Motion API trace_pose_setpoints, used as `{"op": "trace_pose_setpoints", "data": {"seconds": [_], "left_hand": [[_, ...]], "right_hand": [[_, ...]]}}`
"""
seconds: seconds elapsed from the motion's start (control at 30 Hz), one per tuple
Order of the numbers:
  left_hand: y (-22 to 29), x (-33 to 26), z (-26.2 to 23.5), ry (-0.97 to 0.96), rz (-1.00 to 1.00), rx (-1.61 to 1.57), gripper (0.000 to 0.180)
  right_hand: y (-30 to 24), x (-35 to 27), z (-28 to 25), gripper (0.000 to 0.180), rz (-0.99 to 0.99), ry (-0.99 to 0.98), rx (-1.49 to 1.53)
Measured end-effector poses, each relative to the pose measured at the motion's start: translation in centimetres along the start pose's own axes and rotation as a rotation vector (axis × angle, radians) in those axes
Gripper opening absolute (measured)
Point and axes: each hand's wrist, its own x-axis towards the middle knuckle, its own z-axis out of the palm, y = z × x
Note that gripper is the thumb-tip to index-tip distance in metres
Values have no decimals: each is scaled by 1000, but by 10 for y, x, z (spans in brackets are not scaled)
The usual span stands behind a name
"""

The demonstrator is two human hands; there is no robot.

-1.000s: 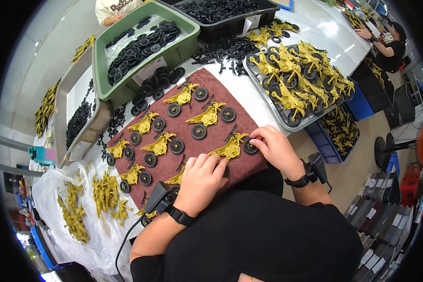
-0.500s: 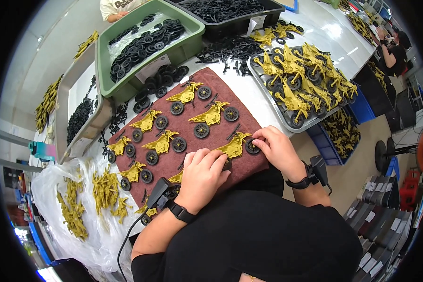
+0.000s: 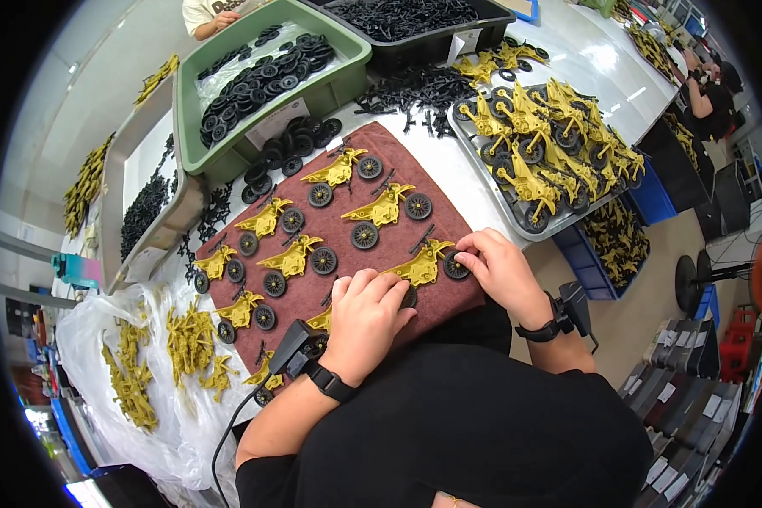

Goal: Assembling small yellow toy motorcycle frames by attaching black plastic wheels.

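A maroon cloth (image 3: 360, 279) bears spaced rows of yellow plastic toy motorcycle bodies (image 3: 289, 256), with black spoked wheels (image 3: 323, 260) and small black handlebar-like parts beside them. At the near right edge, my right hand (image 3: 501, 269) pinches a black wheel (image 3: 456, 264) at the right end of one yellow motorcycle body (image 3: 420, 266). My left hand (image 3: 366, 315) is closed over that body's left end, its fingertips partly hidden. Another black wheel (image 3: 409, 296) shows partly by my left thumb. My left hand and wrist cover part of the nearer row.
A green bin (image 3: 186, 135) of wheels and a black bin (image 3: 423, 52) of small parts stand beyond the cloth. A metal tray (image 3: 540, 227) at right holds piled yellow motorcycles. Plastic film (image 3: 102, 356) with yellow bodies lies left. Across the table is another person's hand (image 3: 225, 19).
My hands stay almost in place at the same motorcycle body and wheel. Across the table, the other person's hand has shifted slightly up.
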Motion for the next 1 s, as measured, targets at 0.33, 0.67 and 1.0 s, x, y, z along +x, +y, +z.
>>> {"op": "trace_pose_setpoints", "data": {"seconds": [0.33, 0.67, 1.0], "left_hand": [[0, 2, 0, -17, -62, 37, 36], [1, 4, -3, -25, -51, 31, 35], [-5, 2, -6, -30, -1, 47, 34]], "right_hand": [[0, 0, 1, 14, -37, -5, -28], [0, -2, -3, 17, -21, -26, -6], [-1, 3, -5, 19, 4, -58, 31]]}}
